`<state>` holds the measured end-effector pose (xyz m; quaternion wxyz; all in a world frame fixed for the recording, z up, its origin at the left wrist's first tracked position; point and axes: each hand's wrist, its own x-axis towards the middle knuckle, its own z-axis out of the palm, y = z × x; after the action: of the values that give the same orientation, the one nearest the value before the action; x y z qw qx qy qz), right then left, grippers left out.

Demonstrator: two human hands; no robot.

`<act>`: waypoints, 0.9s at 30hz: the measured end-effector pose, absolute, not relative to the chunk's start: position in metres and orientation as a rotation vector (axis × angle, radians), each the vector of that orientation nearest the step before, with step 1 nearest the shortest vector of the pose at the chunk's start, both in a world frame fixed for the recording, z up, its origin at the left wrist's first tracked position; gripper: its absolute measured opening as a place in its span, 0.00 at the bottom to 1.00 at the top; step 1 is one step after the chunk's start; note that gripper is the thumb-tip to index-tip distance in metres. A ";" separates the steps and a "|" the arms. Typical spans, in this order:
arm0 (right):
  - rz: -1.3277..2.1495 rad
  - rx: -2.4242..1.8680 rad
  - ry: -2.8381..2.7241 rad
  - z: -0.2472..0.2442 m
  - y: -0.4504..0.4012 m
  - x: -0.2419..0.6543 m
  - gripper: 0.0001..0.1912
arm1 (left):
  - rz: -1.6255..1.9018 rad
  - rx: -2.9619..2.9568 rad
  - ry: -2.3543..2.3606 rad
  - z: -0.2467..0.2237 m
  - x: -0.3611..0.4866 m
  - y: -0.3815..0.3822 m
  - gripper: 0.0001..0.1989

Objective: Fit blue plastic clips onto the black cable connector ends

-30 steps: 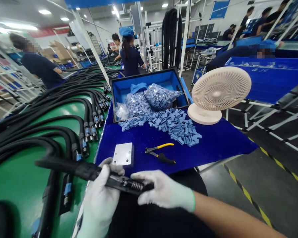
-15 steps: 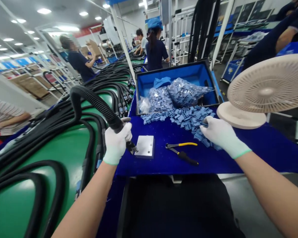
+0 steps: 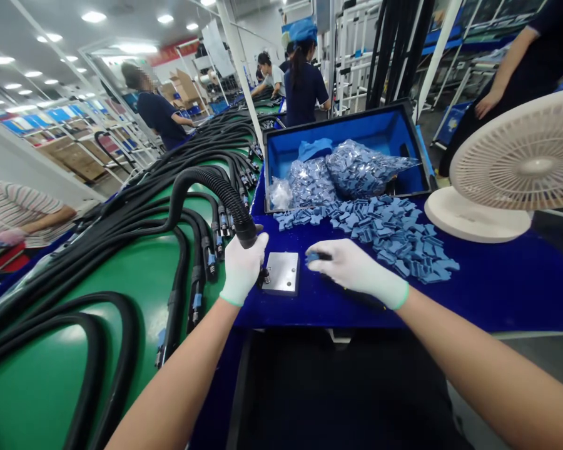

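My left hand, in a white glove, is wrapped round the end of a black corrugated hose. The hose's metal-tipped end pokes out below the fist, beside a silver metal block with holes. My right hand, gloved too, pinches a small blue plastic clip just right of the block. Behind that hand spreads a pile of blue plastic clips. The end-cutting pliers lie mostly hidden under my right hand and wrist.
A blue crate with bagged clips stands behind the pile. To the right is a beige fan. Many black hoses lie along the green conveyor at left. Several people work farther off.
My right hand has moved left from the clip pile, carrying a blue clip towards the metal block. My left hand keeps its hold on the hose. The camera view has shifted slightly.
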<state>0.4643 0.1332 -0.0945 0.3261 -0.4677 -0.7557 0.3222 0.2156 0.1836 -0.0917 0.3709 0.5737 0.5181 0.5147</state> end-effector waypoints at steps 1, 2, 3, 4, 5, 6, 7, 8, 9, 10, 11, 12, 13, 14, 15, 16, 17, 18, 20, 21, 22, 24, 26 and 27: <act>0.878 -1.168 -2.001 -0.093 0.137 0.450 0.12 | 1.305 1.504 1.306 -0.091 0.214 0.184 0.18; 0.903 -1.121 -2.015 -0.093 0.141 0.437 0.10 | 1.286 1.538 1.287 -0.090 0.211 0.185 0.18; 0.929 -1.086 -2.025 -0.093 0.147 0.424 0.08 | 1.268 1.570 1.278 -0.089 0.209 0.186 0.17; 0.963 -1.064 -2.029 -0.093 0.152 0.413 0.07 | 1.253 1.595 1.283 -0.087 0.206 0.187 0.17; 0.998 -1.053 -2.032 -0.095 0.158 0.403 0.06 | 1.248 1.614 1.297 -0.086 0.204 0.188 0.16; 1.024 -1.047 -2.035 -0.097 0.164 0.395 0.07 | 1.244 1.628 1.309 -0.086 0.202 0.189 0.16; 1.039 -1.044 -2.038 -0.099 0.169 0.388 0.09 | 1.240 1.633 1.320 -0.086 0.200 0.190 0.16; 1.046 -1.040 -2.042 -0.102 0.175 0.382 0.11 | 1.237 1.631 1.326 -0.086 0.199 0.191 0.16; 1.051 -1.039 -2.046 -0.105 0.180 0.376 0.14 | 1.231 1.625 1.325 -0.087 0.198 0.192 0.16; 1.060 -1.038 -2.050 -0.108 0.184 0.372 0.16 | 1.225 1.618 1.320 -0.087 0.198 0.192 0.17; 1.076 -1.040 -2.051 -0.111 0.188 0.369 0.17 | 1.221 1.610 1.309 -0.088 0.198 0.192 0.17; 1.094 -1.046 -2.051 -0.114 0.191 0.367 0.19 | 1.218 1.603 1.295 -0.089 0.199 0.192 0.17; 1.111 -1.055 -2.051 -0.116 0.194 0.366 0.20 | 1.218 1.597 1.280 -0.090 0.200 0.192 0.18; 1.125 -1.067 -2.049 -0.117 0.196 0.366 0.21 | 1.218 1.593 1.266 -0.090 0.201 0.192 0.18; 1.134 -1.081 -2.049 -0.118 0.197 0.366 0.22 | 1.218 1.590 1.255 -0.090 0.202 0.192 0.17; 1.137 -1.095 -2.050 -0.117 0.197 0.366 0.22 | 1.216 1.588 1.246 -0.089 0.204 0.191 0.17; 1.135 -1.106 -2.053 -0.116 0.197 0.367 0.22 | 1.214 1.584 1.240 -0.088 0.204 0.190 0.16; 1.128 -1.114 -2.060 -0.115 0.196 0.368 0.22 | 1.215 1.579 1.240 -0.086 0.203 0.188 0.15; 1.110 -1.119 -2.079 -0.112 0.193 0.370 0.22 | 1.235 1.560 1.263 -0.081 0.193 0.182 0.16; 1.100 -1.115 -2.088 -0.111 0.192 0.371 0.22 | 1.261 1.543 1.285 -0.078 0.183 0.176 0.17; 1.091 -1.108 -2.096 -0.111 0.190 0.373 0.21 | 1.298 1.520 1.310 -0.074 0.168 0.168 0.19; 1.075 -1.093 -2.103 -0.112 0.189 0.377 0.19 | 1.361 1.476 1.404 -0.068 0.124 0.143 0.23; 1.066 -1.082 -2.113 -0.113 0.189 0.379 0.16 | 1.321 1.468 1.636 -0.069 0.067 0.107 0.32; 1.062 -1.076 -2.125 -0.114 0.189 0.380 0.14 | 1.217 1.483 1.854 -0.073 0.036 0.086 0.35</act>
<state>0.3801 0.1890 -0.1137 0.2635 -0.3979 -0.7861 0.3928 0.0364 0.0857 -0.0727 0.2347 0.5404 0.6756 0.4433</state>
